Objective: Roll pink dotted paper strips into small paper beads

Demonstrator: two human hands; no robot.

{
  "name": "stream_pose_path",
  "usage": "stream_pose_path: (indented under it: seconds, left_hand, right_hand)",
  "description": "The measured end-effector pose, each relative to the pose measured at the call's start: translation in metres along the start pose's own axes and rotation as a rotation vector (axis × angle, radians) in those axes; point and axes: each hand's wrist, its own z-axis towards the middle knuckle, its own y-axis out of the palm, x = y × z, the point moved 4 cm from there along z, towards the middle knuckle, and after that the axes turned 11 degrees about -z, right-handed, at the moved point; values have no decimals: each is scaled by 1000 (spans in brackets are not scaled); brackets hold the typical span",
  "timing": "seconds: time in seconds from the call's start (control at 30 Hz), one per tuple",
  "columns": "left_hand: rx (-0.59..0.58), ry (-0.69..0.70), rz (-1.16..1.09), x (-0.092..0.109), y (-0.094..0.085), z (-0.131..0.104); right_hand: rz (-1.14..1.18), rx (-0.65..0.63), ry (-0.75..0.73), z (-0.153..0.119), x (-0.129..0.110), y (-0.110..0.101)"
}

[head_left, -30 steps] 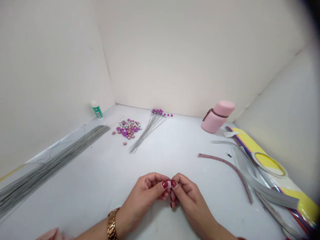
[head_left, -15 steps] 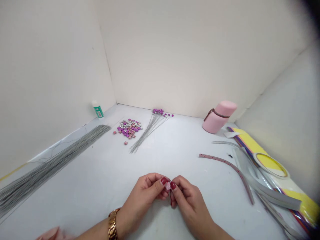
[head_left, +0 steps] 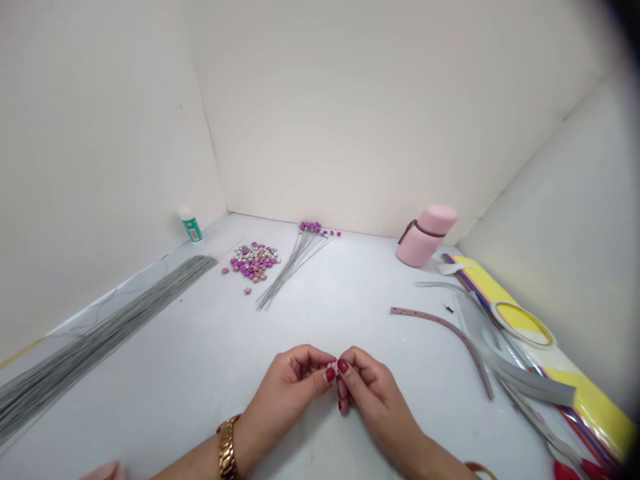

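L hand [head_left: 295,385] & R hand [head_left: 376,395] tog. at bottom ctr of frame, thumbs and fingertips of both pinching a tiny pale-pink piece [head_left: 333,365] btwn 'em, mostly hidden! Curved pink strip [head_left: 447,323] lies lower R, apart from R hand. Star pile [head_left: 254,261] L of ctr, w/ purple-tipped wire bunch [head_left: 295,264] just beside it. Grey wires [head_left: 107,330] fill lower L; pink flask [head_left: 421,245], mid-R.

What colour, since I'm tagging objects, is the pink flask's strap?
Dark brown; the strap shows in the head view.
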Motion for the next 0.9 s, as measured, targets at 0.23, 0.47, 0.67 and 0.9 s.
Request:
stream_pose_path:
  seconds: [0.23,0.47,0.67,0.9]
  left_hand:
    - [22,77,213,-4,-5,-1]
    - [-116,192,587,4,6,-10]
    - [-189,688,1174,8,7,-14]
    - [-225,627,1191,11,12,-19]
  right_hand:
    - [170,0,65,3,4,1]
    - [182,71,96,5,8,2]
    - [205,165,137,1,10,2]
    - [243,104,232,-1,7,5]
